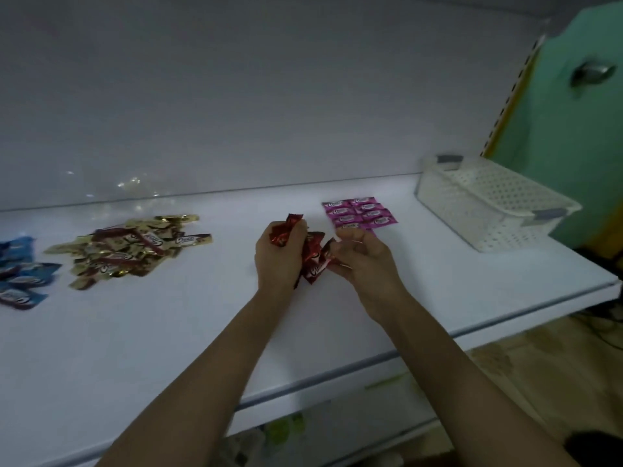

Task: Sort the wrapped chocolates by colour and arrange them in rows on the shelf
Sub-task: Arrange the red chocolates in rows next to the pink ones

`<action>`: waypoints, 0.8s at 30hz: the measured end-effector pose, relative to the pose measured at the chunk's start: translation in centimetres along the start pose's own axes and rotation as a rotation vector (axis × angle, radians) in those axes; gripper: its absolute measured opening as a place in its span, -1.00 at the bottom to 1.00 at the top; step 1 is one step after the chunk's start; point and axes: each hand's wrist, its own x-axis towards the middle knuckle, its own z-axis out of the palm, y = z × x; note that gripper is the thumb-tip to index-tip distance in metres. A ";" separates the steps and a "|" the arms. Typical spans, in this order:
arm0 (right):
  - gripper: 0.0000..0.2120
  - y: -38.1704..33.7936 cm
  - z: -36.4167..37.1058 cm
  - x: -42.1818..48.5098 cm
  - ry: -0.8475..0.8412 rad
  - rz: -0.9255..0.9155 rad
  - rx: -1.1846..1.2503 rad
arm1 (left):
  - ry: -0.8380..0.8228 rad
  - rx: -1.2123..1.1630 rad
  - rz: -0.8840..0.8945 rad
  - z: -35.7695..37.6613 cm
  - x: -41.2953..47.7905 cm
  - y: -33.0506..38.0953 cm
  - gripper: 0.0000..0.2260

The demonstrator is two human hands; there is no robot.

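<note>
My left hand (278,256) grips a bunch of red wrapped chocolates (312,257) above the middle of the white shelf (168,332). My right hand (362,254) pinches one red chocolate at the edge of that bunch. Just behind my right hand, pink chocolates (359,212) lie flat in two neat rows. A loose heap of gold chocolates (128,249) sits to the left. Blue chocolates (20,274) lie in a pile at the far left edge.
A white perforated plastic basket (495,203) stands at the back right of the shelf. A green panel with a metal handle (573,112) rises to the right. The shelf's front edge (337,372) runs diagonally below my forearms.
</note>
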 end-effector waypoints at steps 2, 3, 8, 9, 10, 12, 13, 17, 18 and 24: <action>-0.88 0.3 -0.1 0.1 0.023 0.012 0.040 | -0.010 -0.108 -0.047 -0.4 0.3 0.4 -0.91; -0.89 0.7 0.0 0.3 0.049 0.007 0.025 | -0.015 -0.156 -0.062 -0.8 0.6 0.6 -0.89; -0.89 3.1 0.0 1.3 0.112 -0.140 -0.564 | 0.026 -0.193 -0.050 -4.9 2.2 1.5 -0.90; -0.88 3.2 0.0 1.4 0.089 -0.168 -0.651 | 0.029 -0.197 -0.042 -5.6 2.5 1.3 -0.90; -0.87 3.2 -0.1 1.4 0.064 -0.196 -0.725 | 0.029 -0.195 -0.035 -6.2 2.6 1.2 -0.90; -0.86 3.2 -0.2 0.9 -0.006 -0.319 -0.873 | 0.015 -0.209 -0.019 -6.7 2.5 0.8 -0.89; -0.87 3.3 -0.3 0.5 -0.070 -0.399 -0.947 | 0.000 -0.211 -0.005 -6.7 2.6 0.7 -0.90; -0.80 3.8 -0.6 -0.3 -0.340 -0.505 -1.156 | -0.070 -0.093 0.066 -6.3 2.1 0.5 -0.93; -0.76 3.7 -0.4 0.0 -0.364 -0.480 -1.171 | -0.072 -0.085 0.087 -6.3 2.1 0.6 -0.93; -0.60 3.7 2.9 4.0 -0.423 -0.405 -1.370 | 0.051 -0.169 0.108 -6.8 2.9 0.2 -0.90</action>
